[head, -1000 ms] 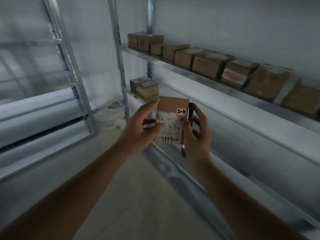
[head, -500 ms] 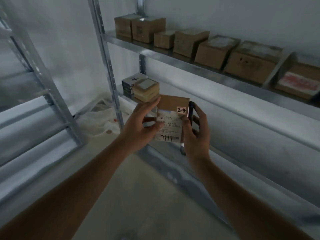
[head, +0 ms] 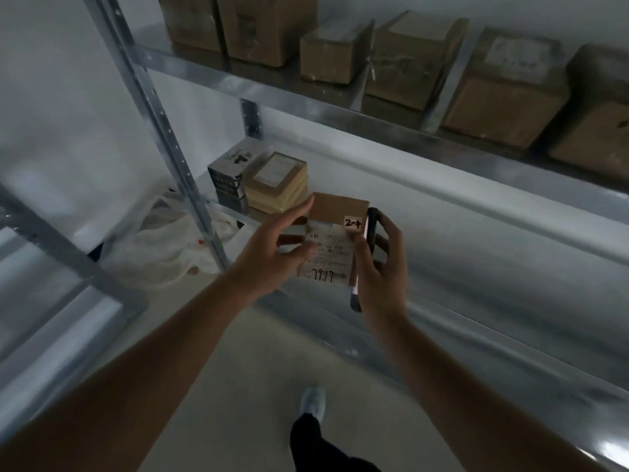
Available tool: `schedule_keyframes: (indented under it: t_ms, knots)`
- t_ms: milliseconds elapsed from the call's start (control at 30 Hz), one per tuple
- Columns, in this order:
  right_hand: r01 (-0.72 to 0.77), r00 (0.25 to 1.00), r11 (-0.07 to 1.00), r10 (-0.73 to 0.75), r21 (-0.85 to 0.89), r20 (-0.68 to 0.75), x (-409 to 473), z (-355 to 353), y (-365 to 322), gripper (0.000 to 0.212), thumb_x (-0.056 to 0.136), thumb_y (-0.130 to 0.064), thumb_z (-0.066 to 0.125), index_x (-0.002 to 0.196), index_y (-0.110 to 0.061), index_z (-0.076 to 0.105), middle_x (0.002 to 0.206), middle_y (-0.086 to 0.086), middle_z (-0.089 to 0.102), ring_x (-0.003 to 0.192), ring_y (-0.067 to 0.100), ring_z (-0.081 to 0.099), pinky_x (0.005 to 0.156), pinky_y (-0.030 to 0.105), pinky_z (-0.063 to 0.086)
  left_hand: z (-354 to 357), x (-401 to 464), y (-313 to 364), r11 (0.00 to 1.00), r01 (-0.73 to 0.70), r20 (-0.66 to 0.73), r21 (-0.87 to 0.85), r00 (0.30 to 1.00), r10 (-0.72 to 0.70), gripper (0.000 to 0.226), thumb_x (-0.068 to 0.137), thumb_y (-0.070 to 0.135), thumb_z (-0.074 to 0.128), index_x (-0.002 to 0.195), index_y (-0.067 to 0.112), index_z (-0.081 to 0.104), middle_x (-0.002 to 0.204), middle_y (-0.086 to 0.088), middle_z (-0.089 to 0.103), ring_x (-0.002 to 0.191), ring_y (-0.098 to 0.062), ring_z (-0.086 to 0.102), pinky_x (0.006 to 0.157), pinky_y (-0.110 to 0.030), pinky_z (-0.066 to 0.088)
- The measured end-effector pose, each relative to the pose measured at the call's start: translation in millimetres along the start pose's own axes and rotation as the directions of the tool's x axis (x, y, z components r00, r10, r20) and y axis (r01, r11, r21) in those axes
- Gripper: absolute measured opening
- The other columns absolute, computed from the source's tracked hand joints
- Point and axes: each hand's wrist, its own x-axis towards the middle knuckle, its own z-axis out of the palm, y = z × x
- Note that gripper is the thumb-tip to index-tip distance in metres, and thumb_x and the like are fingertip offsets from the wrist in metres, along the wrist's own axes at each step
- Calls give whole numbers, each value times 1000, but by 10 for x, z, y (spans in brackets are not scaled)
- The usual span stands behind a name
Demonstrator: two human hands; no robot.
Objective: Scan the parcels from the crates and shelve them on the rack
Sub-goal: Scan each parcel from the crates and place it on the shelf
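Note:
I hold a small brown parcel [head: 337,207] with a white shipping label and a tag marked 2-4 in front of the metal rack [head: 374,158]. My left hand [head: 272,248] grips the parcel's left edge, thumb on the label. My right hand [head: 381,264] holds a black handheld scanner [head: 369,233] upright against the parcel's right edge. On the lower shelf behind the parcel sits a dark box [head: 229,173] beside a stack of tan parcels [head: 277,185]. Several brown boxes [head: 408,59] line the upper shelf.
A rack upright [head: 163,127] stands left of my hands. White plastic bags [head: 160,240] lie on the floor at its foot. Another metal rack [head: 61,253] stands at the left. My foot [head: 311,401] is on the pale floor below.
The view has moved closer to the rack and tilted down; the shelves appear larger and higher. Both hands keep the same hold on the parcel and scanner.

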Motion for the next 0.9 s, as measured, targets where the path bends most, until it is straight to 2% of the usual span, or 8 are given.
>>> schedule_keyframes:
  t_ms: [333,433,567,633,700,800,833,900]
  knots:
    - [-153,988,988,152,-22,-17,1049,645,607,46,107,-38,60,150,-45,45,138,-3,59,91,-4,73,61,18,59,-275,1194,-739,989,145,62,16,987,-146,74,97,20,75,154,51,41,137,13,63,119,3,65,85,-19,59]
    - [-209,978,977,207,-46,-40,1261,756,724,48,107,-37,60,151,-43,42,140,1,59,93,8,74,60,20,60,-291,1448,-895,985,162,83,50,983,-166,73,97,21,75,157,46,40,136,14,64,120,6,62,88,-18,59]
    - [-255,963,964,246,-81,-109,1448,933,877,50,105,-37,63,151,-40,43,138,2,60,104,16,72,63,24,63,-280,1687,-1135,982,174,128,70,975,-182,70,101,17,69,160,39,38,142,4,61,129,-13,61,96,-42,62]
    - [-277,952,957,261,-90,-158,1516,1041,951,51,104,-41,64,150,-42,43,136,1,60,105,16,72,66,27,64,-278,1812,-1227,978,186,151,88,968,-198,69,103,16,65,161,40,36,147,3,57,132,-16,58,98,-47,61]
    - [-298,939,948,271,-113,-212,1589,1150,1044,49,103,-41,63,148,-44,43,131,-3,61,103,13,71,65,27,64,-273,1942,-1309,976,188,168,112,964,-205,68,105,13,61,162,38,35,152,2,52,136,-19,55,97,-44,62]
    - [-315,921,941,271,-126,-281,1727,1275,1195,44,104,-37,62,143,-48,44,112,-19,60,89,2,68,54,16,56,-246,2123,-1416,973,175,206,153,957,-204,67,106,9,55,164,35,31,156,-3,47,139,-21,53,90,-29,63]
    - [-321,917,937,270,-139,-292,1782,1312,1240,44,104,-38,63,142,-48,44,108,-23,57,86,1,67,52,14,55,-239,2176,-1445,970,173,220,169,953,-208,68,107,9,54,165,34,29,156,-5,47,136,-21,55,85,-25,63]
    - [-332,913,930,273,-161,-304,1891,1371,1330,44,104,-40,63,143,-47,43,103,-23,57,84,1,65,50,13,53,-220,2282,-1488,962,168,243,216,945,-219,71,107,6,52,166,31,24,152,-7,49,126,-20,60,82,-27,64]
